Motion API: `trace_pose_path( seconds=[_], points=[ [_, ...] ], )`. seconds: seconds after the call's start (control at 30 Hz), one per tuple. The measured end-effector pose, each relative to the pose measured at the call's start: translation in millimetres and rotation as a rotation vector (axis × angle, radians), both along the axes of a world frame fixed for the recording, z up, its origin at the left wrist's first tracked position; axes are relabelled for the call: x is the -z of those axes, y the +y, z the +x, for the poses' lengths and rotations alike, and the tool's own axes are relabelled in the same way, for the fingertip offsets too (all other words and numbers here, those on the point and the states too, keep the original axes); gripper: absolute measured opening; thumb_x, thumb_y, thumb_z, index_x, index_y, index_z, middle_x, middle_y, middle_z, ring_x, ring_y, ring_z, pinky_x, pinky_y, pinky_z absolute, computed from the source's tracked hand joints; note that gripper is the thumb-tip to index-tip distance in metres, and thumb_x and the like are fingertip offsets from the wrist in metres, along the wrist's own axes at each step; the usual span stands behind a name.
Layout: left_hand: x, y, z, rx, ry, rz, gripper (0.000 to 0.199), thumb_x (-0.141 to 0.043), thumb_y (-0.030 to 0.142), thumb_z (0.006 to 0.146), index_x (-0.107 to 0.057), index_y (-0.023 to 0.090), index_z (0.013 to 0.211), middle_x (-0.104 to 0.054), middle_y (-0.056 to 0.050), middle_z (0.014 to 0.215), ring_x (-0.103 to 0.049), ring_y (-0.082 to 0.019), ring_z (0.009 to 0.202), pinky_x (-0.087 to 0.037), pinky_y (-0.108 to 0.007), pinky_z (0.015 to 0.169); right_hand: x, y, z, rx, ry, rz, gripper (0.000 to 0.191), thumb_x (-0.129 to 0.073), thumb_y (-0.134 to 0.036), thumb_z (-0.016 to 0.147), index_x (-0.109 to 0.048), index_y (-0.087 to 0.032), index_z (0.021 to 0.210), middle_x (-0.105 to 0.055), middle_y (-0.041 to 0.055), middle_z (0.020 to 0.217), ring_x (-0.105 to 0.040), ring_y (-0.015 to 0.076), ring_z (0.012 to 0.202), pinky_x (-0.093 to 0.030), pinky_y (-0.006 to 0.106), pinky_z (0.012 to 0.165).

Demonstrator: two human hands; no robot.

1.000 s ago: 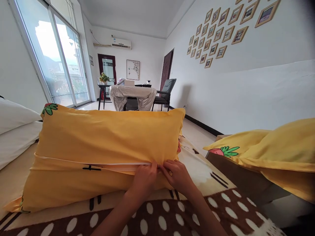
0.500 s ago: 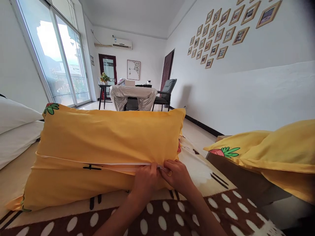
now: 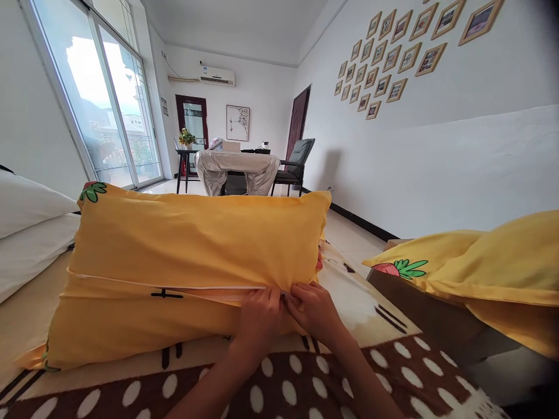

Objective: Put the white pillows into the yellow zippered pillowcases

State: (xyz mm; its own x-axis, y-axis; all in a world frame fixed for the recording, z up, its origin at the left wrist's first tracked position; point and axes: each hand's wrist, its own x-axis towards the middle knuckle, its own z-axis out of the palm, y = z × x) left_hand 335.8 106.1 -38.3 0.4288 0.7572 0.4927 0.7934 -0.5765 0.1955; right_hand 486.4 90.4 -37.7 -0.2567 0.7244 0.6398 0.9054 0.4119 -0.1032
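A long yellow pillow in a pillowcase (image 3: 196,233) lies across the bed in front of me, with a green-leaf print at its corners. A white-edged zipper (image 3: 174,287) runs along its near side, gaping in the middle so that paler fabric shows inside. My left hand (image 3: 261,317) is closed on the pillowcase fabric at the zipper's edge. Close beside it on the right, my right hand (image 3: 318,308) pinches the zipper around a small dark metal piece, apparently the slider. Fingertips of both hands nearly meet, and the slider is mostly hidden.
Under the pillow spreads a cream and brown white-spotted blanket (image 3: 288,393). Another yellow pillow (image 3: 493,259) rests at the right on a brown box-like surface. White pillows (image 3: 30,233) are stacked at the left. Farther back stand a covered table (image 3: 238,163) and a dark chair (image 3: 299,163).
Both hands keep their grip at nearly the same spot on the zipper. The whole view has shifted very slightly; the pillow looks otherwise unchanged.
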Motion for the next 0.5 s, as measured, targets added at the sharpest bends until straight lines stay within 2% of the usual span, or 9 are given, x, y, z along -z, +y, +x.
trace_pose_path(
  seconds=[0.1,0.23,0.5],
  points=[
    [4.2,1.8,-1.4,0.052,-0.008,0.086,0.017,-0.048,0.012,0.087,-0.060,0.018,0.077,-0.066,-0.001,0.076,-0.063,-0.021,0.073,-0.044,-0.033,0.066,-0.3,0.2,-0.3,-0.002,0.009,0.025,0.029,-0.047,-0.022,0.086,-0.038,-0.018,0.058,-0.050,-0.0023,0.057,-0.041,0.0102,0.054,-0.026,0.024,0.062],
    [3.7,1.4,-4.3,0.061,-0.013,0.153,0.014,-0.052,0.012,0.085,-0.060,0.019,0.075,-0.066,-0.001,0.072,-0.063,-0.021,0.069,-0.043,-0.033,0.064,-0.4,0.1,0.0,-0.002,0.012,0.036,0.029,-0.048,-0.023,0.085,-0.037,-0.018,0.059,-0.049,-0.0026,0.056,-0.041,0.0099,0.053,-0.025,0.024,0.060],
    [-8.4,-2.4,-5.9,0.015,0.074,0.052,0.016,-0.051,0.013,0.085,-0.063,0.018,0.075,-0.066,-0.002,0.073,-0.063,-0.020,0.070,-0.041,-0.032,0.063,-3.4,-0.6,4.2,-0.055,0.022,-0.053,0.030,-0.048,-0.026,0.087,-0.039,-0.018,0.060,-0.050,-0.0019,0.058,-0.044,0.0102,0.056,-0.027,0.024,0.060]
  ],
)
